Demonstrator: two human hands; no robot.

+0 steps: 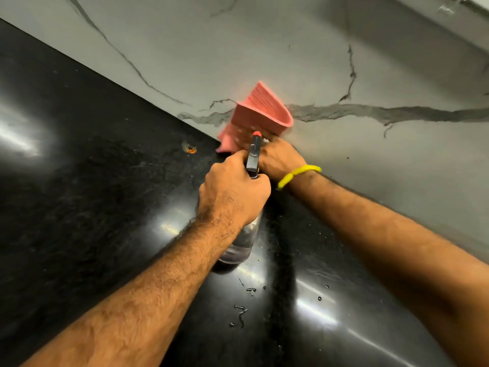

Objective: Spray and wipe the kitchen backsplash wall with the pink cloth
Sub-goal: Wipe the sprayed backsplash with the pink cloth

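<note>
On the black granite countertop I have my left hand wrapped round the neck of the clear spray bottle, fingers curled tight under the black trigger head with its red nozzle aimed at the wall, so I judge a spray can go on without swapping tools; the bottle looks nearly empty, only a shallow pool low down. To its right my right hand, yellow band at the wrist, pins the pink cloth against the grey-veined marble backsplash just above the counter joint, its fingers hidden behind the nozzle and cloth, so I cannot tell their spread.
</note>
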